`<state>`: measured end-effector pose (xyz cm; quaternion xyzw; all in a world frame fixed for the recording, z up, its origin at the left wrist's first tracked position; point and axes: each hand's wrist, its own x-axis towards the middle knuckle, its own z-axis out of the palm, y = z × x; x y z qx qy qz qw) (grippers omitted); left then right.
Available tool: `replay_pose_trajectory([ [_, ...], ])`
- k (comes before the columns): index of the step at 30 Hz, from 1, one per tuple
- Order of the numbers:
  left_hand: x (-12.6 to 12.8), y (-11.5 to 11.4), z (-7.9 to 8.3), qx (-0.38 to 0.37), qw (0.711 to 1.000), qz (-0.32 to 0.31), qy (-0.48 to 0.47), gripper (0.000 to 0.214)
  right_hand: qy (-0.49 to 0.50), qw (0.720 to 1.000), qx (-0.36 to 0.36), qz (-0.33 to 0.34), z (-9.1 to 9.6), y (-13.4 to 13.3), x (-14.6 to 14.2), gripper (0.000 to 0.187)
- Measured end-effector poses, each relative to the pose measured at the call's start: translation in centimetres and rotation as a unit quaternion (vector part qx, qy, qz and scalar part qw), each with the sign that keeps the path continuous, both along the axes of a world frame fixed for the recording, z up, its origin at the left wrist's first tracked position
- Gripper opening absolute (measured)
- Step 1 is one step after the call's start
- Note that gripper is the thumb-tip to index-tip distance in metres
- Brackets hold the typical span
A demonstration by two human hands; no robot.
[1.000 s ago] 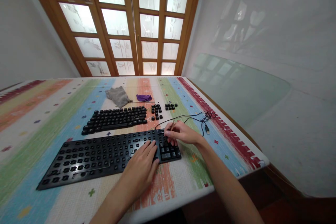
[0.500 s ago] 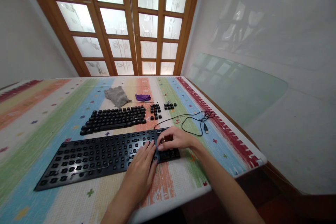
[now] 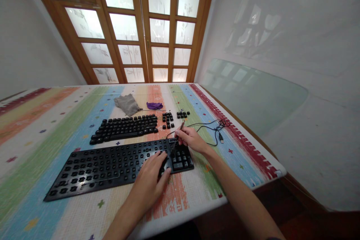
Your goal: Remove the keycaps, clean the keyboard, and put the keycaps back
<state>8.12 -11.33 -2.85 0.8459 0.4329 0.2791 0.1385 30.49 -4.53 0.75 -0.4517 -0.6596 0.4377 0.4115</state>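
Observation:
A black keyboard base [image 3: 107, 165] with most keycaps removed lies on the striped table, a few keycaps left at its right end. My left hand [image 3: 150, 180] rests flat on its right part, fingers spread. My right hand [image 3: 189, 138] pinches a thin stick-like tool [image 3: 177, 135] whose tip points down at the remaining keys on the right end. Removed keycaps [image 3: 126, 125] are laid out in keyboard order behind the base, with smaller groups [image 3: 168, 119] to their right.
A grey cloth [image 3: 127, 104] and a purple cloth [image 3: 154, 105] lie farther back. The keyboard's black USB cable [image 3: 213, 127] coils to the right near the table's right edge [image 3: 253, 150]. Wooden glazed doors stand beyond the table.
My right hand has lifted off the right-end keys and now holds the thin tool upright over them. My left hand stayed on the keyboard base.

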Motion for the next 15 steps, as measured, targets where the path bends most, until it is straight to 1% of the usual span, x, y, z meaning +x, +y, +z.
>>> replay_pose_trajectory([
  [1,-0.2,0.3,0.7,-0.017,0.999,0.020,-0.024,0.039,0.020,1.000,-0.008,0.010,0.2,-0.1,0.0,0.045],
  [3,-0.7,1.0,2.2,-0.048,0.996,0.037,-0.069,0.037,0.050,0.998,-0.020,0.036,0.5,-0.4,-0.2,0.044],
  [6,-1.3,2.5,4.3,-0.100,0.990,0.012,-0.097,0.038,0.081,0.993,-0.030,0.079,0.6,-0.6,-0.4,0.043],
  [8,-1.4,3.4,5.2,-0.115,0.988,-0.008,-0.104,0.039,0.099,0.990,-0.031,0.100,0.4,-0.6,-0.4,0.042],
  [10,-1.2,4.3,5.6,-0.123,0.986,-0.026,-0.112,0.041,0.117,0.986,-0.028,0.113,0.3,-0.6,-0.3,0.041],
  [12,-0.9,5.1,5.7,-0.123,0.984,-0.041,-0.119,0.043,0.132,0.984,-0.018,0.117,0.2,-0.6,-0.1,0.039],
  [15,-0.4,5.9,5.6,-0.103,0.985,-0.049,-0.129,0.038,0.138,0.983,-0.008,0.120,0.3,-0.6,0.2,0.037],
])
